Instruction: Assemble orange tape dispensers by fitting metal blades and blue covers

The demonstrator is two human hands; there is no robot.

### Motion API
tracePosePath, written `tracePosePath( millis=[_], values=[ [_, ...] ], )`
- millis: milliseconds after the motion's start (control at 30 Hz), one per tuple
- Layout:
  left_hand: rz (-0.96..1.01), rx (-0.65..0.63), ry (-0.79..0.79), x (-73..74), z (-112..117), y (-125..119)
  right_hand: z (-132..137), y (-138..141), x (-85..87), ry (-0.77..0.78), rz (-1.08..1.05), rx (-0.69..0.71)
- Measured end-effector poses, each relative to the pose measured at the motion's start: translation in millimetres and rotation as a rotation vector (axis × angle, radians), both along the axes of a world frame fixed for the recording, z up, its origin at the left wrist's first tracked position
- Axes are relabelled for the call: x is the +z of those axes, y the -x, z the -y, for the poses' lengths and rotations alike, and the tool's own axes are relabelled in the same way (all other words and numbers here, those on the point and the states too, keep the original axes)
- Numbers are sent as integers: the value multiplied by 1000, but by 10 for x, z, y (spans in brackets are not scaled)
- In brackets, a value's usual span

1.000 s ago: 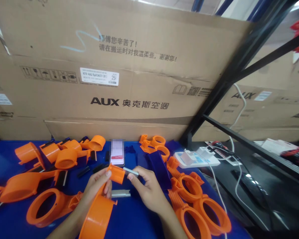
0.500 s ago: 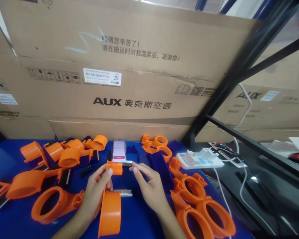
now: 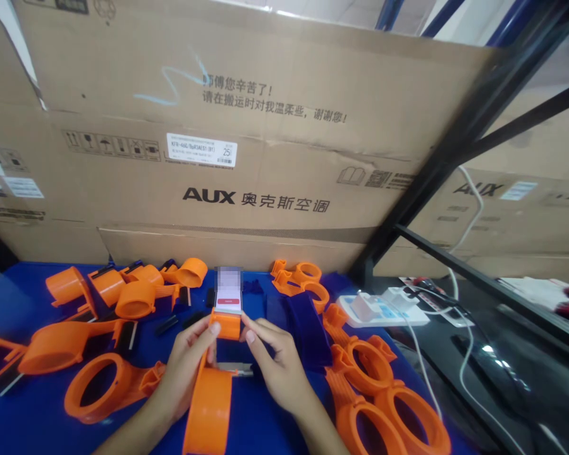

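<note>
My left hand is closed round the arm of an orange plastic tape dispenser, with its ring hanging toward me. The dispenser's head points up between my hands. My right hand pinches at the right end of that head, thumb and forefinger together. A thin serrated metal blade lies along the head's upper edge, mostly hidden by the plastic and fingertips. Just below, a grey metal strip shows beside the dispenser. Behind the head stands a phone with a lit screen.
More orange dispensers with black parts lie at left; others are heaped at right. Dark blue pieces lie right of my hands. A white power strip with cables sits by a black shelf post. A large cardboard box stands behind.
The blade, which stuck out to the right of the dispenser head, now lies along it. My right fingertips have moved left to the head's end.
</note>
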State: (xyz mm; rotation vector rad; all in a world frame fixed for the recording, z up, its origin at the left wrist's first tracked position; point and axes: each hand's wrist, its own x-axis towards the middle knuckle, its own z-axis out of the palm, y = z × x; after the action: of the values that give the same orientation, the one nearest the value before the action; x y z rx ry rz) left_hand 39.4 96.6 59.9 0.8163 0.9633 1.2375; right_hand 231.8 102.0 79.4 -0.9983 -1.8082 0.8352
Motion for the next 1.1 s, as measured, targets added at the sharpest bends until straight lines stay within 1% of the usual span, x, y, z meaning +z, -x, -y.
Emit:
tracePosePath(
  millis=[67, 133, 167, 233, 267, 300, 333, 400, 467, 533, 600, 667, 700, 767, 833, 900, 967, 1100],
  values=[
    [143, -20, 62, 9, -71, 120, -2, 32, -39, -54, 38, -36],
    [321, -51, 102, 51, -138, 287, 8, 83, -70, -128, 161, -36],
    [406, -19, 106, 83, -162, 373, 17, 116, -79, -166, 251, -17],
    [513, 155, 140, 156, -189, 517, 35, 196, -89, -231, 440, 46],
    [537, 213, 179, 189, -193, 564, 42, 242, -91, -259, 516, 75],
    [551, 252, 214, 216, -195, 591, 47, 291, -93, -283, 575, 96],
    [561, 259, 240, 234, -197, 600, 49, 338, -97, -303, 618, 110],
    [579, 214, 248, 239, -209, 578, 49, 419, -114, -327, 674, 125],
    [586, 140, 222, 211, -236, 537, 44, 463, -142, -334, 712, 128],
    [566, 21, 198, 168, -263, 504, 33, 463, -175, -336, 743, 106],
    [523, -89, 170, 131, -271, 481, 14, 431, -206, -337, 761, 54],
    [469, -145, 160, 107, -251, 452, -14, 395, -232, -327, 762, -3],
    [436, -146, 164, 97, -234, 431, -28, 382, -242, -317, 758, -29],
    [331, -100, 158, 75, -202, 379, -53, 366, -259, -293, 750, -64],
    [199, -18, 103, 44, -189, 325, -67, 350, -270, -268, 741, -79],
    [110, 42, 41, 8, -201, 286, -72, 314, -271, -250, 703, -96],
    [83, 69, 15, -23, -221, 265, -73, 248, -252, -253, 597, -133],
    [57, 99, 7, -31, -204, 212, -69, 98, -151, -298, 226, -281]
  ],
)
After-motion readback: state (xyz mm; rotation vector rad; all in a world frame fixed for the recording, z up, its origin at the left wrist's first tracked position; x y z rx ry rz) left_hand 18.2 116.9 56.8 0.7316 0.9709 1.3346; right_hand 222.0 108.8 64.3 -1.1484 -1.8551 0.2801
